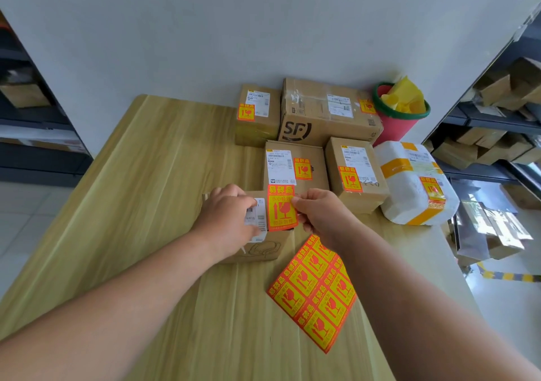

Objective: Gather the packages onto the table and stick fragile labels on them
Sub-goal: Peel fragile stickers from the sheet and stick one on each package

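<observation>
Head camera view, looking down on a pale wooden desk (140, 181). At centre, a small cardboard box (265, 249) sits under both hands. My right hand (320, 215) has its grip closed on a fragile label (281, 209), pinching the right edge between thumb and fingertips; the red and yellow sticker hangs upright over the box top. My left hand (225, 214) lies on the box, fingers bent over its white shipping label (257, 219), thumb at the sticker's left edge. I cannot tell whether that grip pinches the sticker or only presses the box.

From the hands, five parcels that already carry stickers lie between twelve and three o'clock: three brown cartons, an SF carton (322, 117) and a white foam package (415, 187). A red bucket (395, 123) stands behind them at one o'clock. The label sheet (314, 293) lies flat on the desk at five o'clock.

My judgement: this box is the last one unmarked here. To place the sticker well, I would keep it taut and land it on bare cardboard just beside the shipping label, clear of the barcode. I would set one edge down first, then smooth across so that no crease or bubble forms, with the left hand steadying the box.
</observation>
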The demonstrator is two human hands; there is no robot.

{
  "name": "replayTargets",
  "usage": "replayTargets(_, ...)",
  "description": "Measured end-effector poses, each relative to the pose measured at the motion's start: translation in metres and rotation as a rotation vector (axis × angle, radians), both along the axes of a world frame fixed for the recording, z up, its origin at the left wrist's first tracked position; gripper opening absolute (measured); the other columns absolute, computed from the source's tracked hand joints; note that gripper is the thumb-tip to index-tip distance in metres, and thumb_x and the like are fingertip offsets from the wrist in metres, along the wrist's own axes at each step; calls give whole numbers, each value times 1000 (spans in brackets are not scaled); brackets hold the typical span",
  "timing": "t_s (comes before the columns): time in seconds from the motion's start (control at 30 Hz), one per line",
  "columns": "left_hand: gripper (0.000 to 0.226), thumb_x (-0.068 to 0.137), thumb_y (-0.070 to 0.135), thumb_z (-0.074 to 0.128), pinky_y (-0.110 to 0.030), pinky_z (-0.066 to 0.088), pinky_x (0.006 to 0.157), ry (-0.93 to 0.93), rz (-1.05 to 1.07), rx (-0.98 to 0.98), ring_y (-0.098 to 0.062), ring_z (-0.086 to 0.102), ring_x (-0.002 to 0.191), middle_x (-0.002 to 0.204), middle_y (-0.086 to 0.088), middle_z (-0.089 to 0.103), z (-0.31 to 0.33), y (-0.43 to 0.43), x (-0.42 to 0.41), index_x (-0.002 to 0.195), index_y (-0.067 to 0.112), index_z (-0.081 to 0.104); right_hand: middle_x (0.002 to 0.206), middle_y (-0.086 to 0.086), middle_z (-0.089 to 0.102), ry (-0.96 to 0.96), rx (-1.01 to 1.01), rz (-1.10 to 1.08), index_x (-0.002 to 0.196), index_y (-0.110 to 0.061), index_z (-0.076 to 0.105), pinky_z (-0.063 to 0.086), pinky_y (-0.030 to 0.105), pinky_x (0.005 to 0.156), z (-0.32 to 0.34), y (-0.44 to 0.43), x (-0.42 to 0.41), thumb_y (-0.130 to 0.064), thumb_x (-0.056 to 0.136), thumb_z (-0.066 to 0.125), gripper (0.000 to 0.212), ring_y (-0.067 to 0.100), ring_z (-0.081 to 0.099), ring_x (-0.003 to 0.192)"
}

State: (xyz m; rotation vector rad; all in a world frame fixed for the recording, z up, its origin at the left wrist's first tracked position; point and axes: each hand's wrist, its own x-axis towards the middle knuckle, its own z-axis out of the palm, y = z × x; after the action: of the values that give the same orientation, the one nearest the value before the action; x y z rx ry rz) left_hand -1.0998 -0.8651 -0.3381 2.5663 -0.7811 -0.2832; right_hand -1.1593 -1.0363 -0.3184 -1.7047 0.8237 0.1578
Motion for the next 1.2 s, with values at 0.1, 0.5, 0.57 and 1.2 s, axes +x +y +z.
replayTargets(0.1, 59, 79, 37, 72, -27, 33, 99, -7, 0, -3, -17, 35, 115, 123, 4, 46, -1, 0, 0, 132, 20, 53, 68, 2, 57, 6, -18, -10, 91, -9, 60, 39, 22, 53, -1, 2, 3, -19, 97, 55, 13, 10, 46, 58)
replayTargets(0.5, 60, 79, 37, 73, -26, 33, 97, -4, -1, -32, -15, 35, 113, 123, 6, 46, -3, 1, 1, 132, 20, 53, 75, -1, 64, 16, -141, -11, 100, -4, 63, 39, 22, 54, -8, 8, 8, -19, 97, 54, 18, 7, 53, 62)
replayTargets(0.57, 60, 79, 37, 73, -26, 33, 97, -5, 0, -32, -15, 35, 113, 123, 6, 46, -3, 1, 1, 133, 20, 53, 78, -1, 65, 14, -161, -4, 99, -5, 63, 39, 21, 54, -9, 8, 8, -20, 97, 54, 18, 6, 55, 64)
replayTargets(1.2, 58, 78, 37, 73, -29, 33, 99, -2, -6, -13, -16, 35, 112, 122, 6, 46, -1, 1, -1, 131, 21, 54, 80, -2, 65, 11, -582, 95, 80, -19, 59, 55, 35, 65, -17, 16, 9, -22, 88, 60, 9, 18, 64, 75)
